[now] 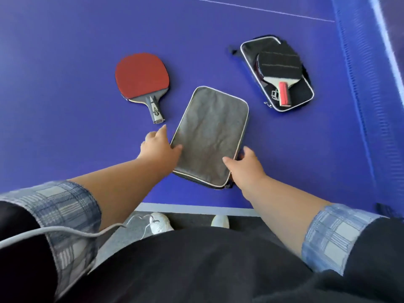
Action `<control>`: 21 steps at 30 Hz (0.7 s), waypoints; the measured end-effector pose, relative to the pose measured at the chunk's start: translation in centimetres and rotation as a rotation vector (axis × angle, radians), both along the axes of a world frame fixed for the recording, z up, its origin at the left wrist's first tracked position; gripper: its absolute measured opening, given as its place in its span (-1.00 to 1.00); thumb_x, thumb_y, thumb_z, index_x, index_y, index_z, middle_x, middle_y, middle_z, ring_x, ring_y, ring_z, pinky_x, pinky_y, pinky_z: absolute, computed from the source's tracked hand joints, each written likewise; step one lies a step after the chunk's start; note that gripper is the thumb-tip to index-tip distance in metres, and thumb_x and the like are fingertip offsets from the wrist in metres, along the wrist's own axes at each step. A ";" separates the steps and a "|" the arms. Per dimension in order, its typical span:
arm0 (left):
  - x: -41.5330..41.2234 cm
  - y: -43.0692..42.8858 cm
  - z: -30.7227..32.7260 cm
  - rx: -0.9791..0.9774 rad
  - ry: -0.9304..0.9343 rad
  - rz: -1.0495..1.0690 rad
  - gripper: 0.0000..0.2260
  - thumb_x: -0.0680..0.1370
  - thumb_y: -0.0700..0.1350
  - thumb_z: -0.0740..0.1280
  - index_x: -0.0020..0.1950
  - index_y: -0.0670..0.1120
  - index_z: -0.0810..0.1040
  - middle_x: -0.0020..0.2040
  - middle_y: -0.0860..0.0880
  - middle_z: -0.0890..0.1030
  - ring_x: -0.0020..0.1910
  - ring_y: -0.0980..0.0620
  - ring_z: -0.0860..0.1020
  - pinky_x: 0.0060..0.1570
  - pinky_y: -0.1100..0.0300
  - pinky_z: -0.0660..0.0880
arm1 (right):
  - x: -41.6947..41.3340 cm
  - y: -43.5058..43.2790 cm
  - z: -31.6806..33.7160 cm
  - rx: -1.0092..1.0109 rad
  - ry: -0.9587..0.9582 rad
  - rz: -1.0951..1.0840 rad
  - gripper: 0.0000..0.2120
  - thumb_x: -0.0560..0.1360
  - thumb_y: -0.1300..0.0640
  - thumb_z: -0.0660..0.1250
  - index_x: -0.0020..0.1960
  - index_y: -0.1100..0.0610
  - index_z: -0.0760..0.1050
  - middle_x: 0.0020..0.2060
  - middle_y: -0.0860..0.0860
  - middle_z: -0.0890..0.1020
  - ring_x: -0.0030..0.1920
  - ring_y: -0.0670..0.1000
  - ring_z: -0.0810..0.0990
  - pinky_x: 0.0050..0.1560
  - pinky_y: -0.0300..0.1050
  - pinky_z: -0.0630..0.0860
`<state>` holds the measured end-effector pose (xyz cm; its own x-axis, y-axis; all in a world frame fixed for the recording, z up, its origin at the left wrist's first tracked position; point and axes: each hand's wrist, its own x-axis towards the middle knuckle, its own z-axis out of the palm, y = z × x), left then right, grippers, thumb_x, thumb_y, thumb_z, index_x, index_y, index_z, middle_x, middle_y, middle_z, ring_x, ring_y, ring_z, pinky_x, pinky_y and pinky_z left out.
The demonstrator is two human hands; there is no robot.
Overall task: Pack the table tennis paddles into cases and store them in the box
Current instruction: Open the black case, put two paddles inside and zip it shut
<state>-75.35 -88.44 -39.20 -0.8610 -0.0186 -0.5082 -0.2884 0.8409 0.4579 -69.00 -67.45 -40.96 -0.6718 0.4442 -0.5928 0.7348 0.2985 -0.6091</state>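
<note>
A purple-blue desk (pixel 65 51) fills most of the frame, with a thin white line (pixel 251 6) crossing its upper part and a blue net (pixel 358 84) running down the right side. Along the bottom is the person's dark clothing, with a rolled checked sleeve at the lower left (pixel 61 206) and another at the lower right (pixel 334 235).

A grey case (pixel 212 132) with pale piping lies flat at the centre of the frame, tilted so its top leans to the right. At the upper right a black case (pixel 302 96) with a white rim lies on the desk, well apart from the grey one. A black paddle (pixel 278 62) with a red handle rests on top of it, handle pointing toward the person. At the centre left a red paddle (pixel 141 75) lies on the bare desk, rubber face up, and its grey handle ends near the grey case's left edge.

The left hand (pixel 156 147) is at the grey case's left edge. Its grip is spread, with the thumb lying on the fabric and the forefinger stretched out just short of the red paddle's handle. The right hand (pixel 247 164) is at the case's lower right edge. Its grip pinches that edge, thumb on top and fingers curled round the side.

Below the desk's near edge two white shoes (pixel 160 221) stand on grey floor, and a pale cable (pixel 65 231) crosses the lower left.
</note>
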 end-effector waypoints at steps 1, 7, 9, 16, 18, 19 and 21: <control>-0.7 0.0 -0.2 0.008 -0.104 0.003 -0.44 0.55 0.14 0.30 0.48 -0.05 0.29 0.34 -0.12 0.43 0.10 -0.17 0.51 0.01 -0.03 0.51 | 0.0 -0.2 0.1 -0.047 -0.022 -0.026 -0.53 0.47 -0.02 0.44 0.34 0.01 0.43 0.16 -0.05 0.63 0.10 0.04 0.63 0.07 -0.02 0.57; -1.0 0.9 0.2 0.187 -0.307 -0.121 -0.52 0.44 0.12 0.48 0.26 -0.04 0.46 0.08 -0.01 0.58 0.05 -0.04 0.55 0.08 0.01 0.50 | 0.2 0.1 1.1 -0.245 -0.119 -0.176 -0.50 0.49 -0.04 0.43 0.34 0.13 0.40 0.21 0.08 0.58 0.18 0.13 0.57 0.27 0.13 0.51; -0.3 1.9 1.0 0.193 -0.317 -0.135 -0.50 0.41 0.11 0.52 0.23 -0.04 0.45 0.04 0.01 0.58 0.01 0.00 0.56 0.06 0.01 0.52 | 1.0 0.9 1.8 -0.251 -0.123 -0.212 -0.52 0.49 -0.02 0.39 0.33 0.11 0.38 0.16 0.07 0.56 0.13 0.11 0.56 0.20 0.07 0.53; 1.3 10.7 4.4 0.140 -0.273 -0.305 -0.54 0.39 0.15 0.50 0.16 0.01 0.45 -0.01 0.01 0.62 -0.07 -0.03 0.61 -0.11 -0.03 0.62 | 4.2 8.4 4.8 -0.222 -0.016 -0.279 -0.55 0.46 0.08 0.27 0.35 -0.03 0.39 0.07 0.01 0.62 0.03 0.05 0.61 0.09 0.04 0.59; 1.9 14.6 5.0 0.127 -0.222 -0.372 -0.54 0.39 0.18 0.50 0.14 0.01 0.43 -0.04 0.05 0.60 -0.12 0.05 0.60 -0.28 0.11 0.55 | 5.1 11.8 5.6 -0.195 0.022 -0.303 -0.41 0.46 0.03 0.26 0.48 -0.09 0.28 0.16 -0.06 0.59 0.06 0.00 0.59 0.08 -0.01 0.57; 2.2 16.7 5.2 0.124 -0.201 -0.395 -0.54 0.39 0.19 0.49 0.14 0.01 0.42 -0.05 0.08 0.58 -0.14 0.09 0.58 -0.34 0.18 0.49 | 5.6 13.7 5.9 -0.177 0.038 -0.316 -0.38 0.45 0.01 0.27 0.50 -0.11 0.26 0.19 -0.08 0.58 0.10 -0.01 0.58 0.12 -0.01 0.55; 3.0 20.8 5.0 0.118 -0.182 -0.433 -0.54 0.41 0.22 0.46 0.12 0.02 0.39 -0.07 0.12 0.54 -0.18 0.13 0.55 -0.38 0.23 0.43 | 6.4 17.7 6.3 -0.118 0.064 -0.328 -0.41 0.44 -0.02 0.27 0.46 -0.13 0.31 0.18 -0.11 0.59 0.11 -0.03 0.58 0.09 -0.03 0.55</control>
